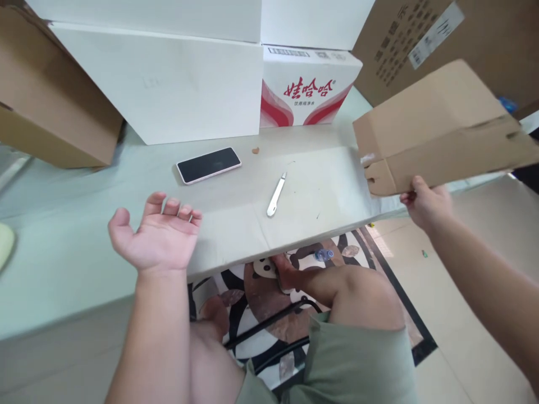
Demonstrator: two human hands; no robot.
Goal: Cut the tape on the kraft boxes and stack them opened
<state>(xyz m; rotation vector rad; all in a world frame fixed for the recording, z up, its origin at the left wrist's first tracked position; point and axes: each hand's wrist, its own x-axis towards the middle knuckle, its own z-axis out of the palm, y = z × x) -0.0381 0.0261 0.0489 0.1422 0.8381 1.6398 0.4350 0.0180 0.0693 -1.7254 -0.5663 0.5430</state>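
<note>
While the left hand (158, 237) hovers loosely spread, the right hand (428, 203) pinches cardboard (438, 126).

Bright, diffuse light casts soft shadows on the counter (236, 224) — the held cardboard (425, 118) blurs slightly, and wide-angle distortion stretches the edges.

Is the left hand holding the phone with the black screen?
No, the left hand is open, and the phone lies beyond it on the table.

The cardboard (429, 118) is brown, creased lengthwise, with a notched tab (384, 177) at its left end. It slants over the right part of the table (236, 224), its near edge pinched in the right hand (430, 206).
</note>
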